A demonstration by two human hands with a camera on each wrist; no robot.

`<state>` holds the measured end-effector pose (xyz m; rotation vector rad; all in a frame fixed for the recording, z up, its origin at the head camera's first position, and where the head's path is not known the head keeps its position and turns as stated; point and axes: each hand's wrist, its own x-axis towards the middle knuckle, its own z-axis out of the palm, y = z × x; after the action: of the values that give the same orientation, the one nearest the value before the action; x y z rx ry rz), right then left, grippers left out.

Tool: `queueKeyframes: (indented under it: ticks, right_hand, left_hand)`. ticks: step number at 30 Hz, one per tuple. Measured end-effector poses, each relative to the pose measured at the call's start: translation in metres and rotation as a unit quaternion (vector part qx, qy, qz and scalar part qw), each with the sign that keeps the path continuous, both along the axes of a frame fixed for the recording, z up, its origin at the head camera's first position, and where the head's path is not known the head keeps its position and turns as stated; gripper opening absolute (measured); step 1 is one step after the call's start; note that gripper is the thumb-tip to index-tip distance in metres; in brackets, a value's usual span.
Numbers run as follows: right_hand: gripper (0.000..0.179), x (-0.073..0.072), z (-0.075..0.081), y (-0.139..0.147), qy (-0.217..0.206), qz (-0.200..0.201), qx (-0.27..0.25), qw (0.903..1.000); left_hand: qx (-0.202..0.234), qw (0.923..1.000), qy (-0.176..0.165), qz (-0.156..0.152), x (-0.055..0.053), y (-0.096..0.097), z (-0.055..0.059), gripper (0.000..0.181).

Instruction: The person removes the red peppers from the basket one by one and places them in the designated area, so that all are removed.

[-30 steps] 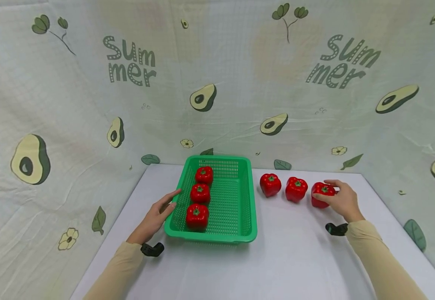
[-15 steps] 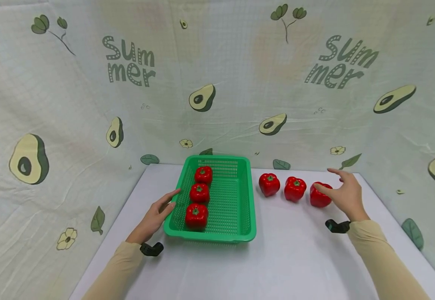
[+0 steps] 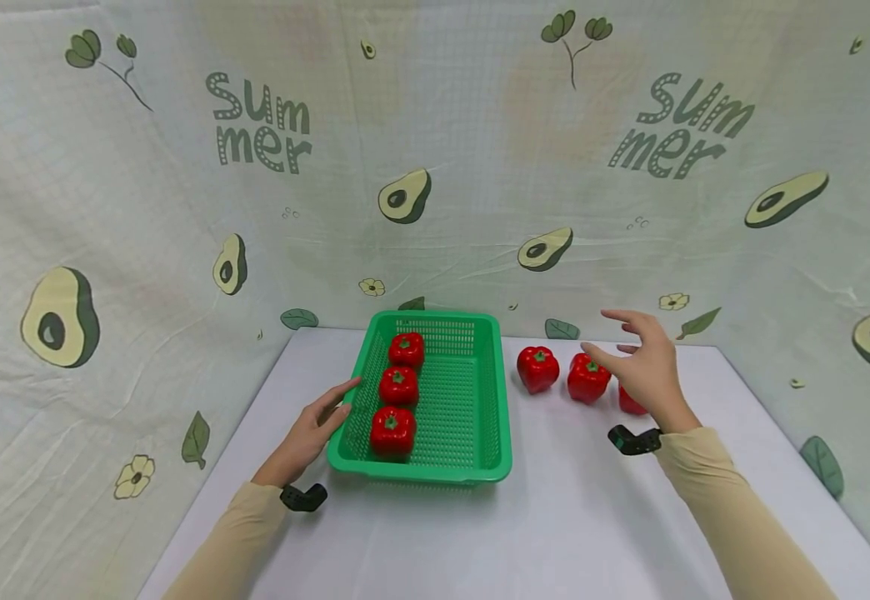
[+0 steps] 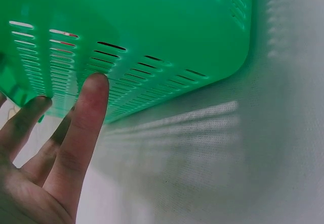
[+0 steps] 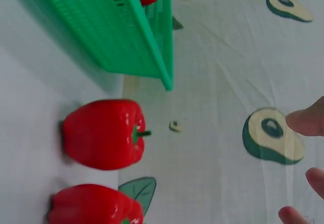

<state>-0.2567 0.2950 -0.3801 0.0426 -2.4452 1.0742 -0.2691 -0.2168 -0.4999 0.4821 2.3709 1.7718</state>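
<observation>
My left hand (image 3: 306,435) rests at the left side of a green plastic basket (image 3: 505,417), its extended fingers against the slotted wall in the left wrist view. Inside the basket, three red bell peppers (image 3: 398,386) line up along the left. Above the row of peppers to the right, my right hand (image 3: 648,367) hovers with thumb and fingers spread and nothing between them. Under it lie the middle pepper (image 3: 585,385) and the right one (image 3: 629,403), partly hidden by the hand. The third pepper (image 3: 537,369) of that row sits nearest the basket.
A white tabletop (image 3: 555,500) carries everything. Behind it and along both sides hangs a pale cloth (image 3: 465,150) printed with avocados and lettering. Black wrist cameras (image 3: 633,440) sit below both hands, close over the table.
My right hand has let go of the rightmost pepper, risen and moved left over the row. That pepper stays on the table. My left hand and the basket hold their places.
</observation>
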Motion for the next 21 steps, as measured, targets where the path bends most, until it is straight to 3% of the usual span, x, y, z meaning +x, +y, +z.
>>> queueKeyframes:
  ticks: [6, 10, 17, 21]
  right_hand:
    - [0.077, 0.001, 0.012, -0.030, -0.026, 0.077, -0.048, 0.9955]
    - [0.073, 0.001, 0.019, -0.049, -0.043, 0.126, -0.078, 0.9880]
    - [0.066, 0.020, 0.049, -0.089, -0.066, 0.179, -0.110, 0.9754]
    - [0.062, 0.020, 0.048, -0.103, -0.073, 0.216, -0.110, 0.9674]
  left_hand:
    - [0.002, 1.0000, 0.000, -0.004, 0.000, -0.001, -0.002, 0.048]
    - [0.003, 1.0000, 0.001, -0.006, 0.000, -0.001, -0.002, 0.048]
    - [0.007, 0.9999, 0.003, -0.008, 0.000, -0.002, -0.002, 0.048]
    - [0.010, 0.9999, 0.003, -0.006, 0.000, -0.001, 0.000, 0.048]
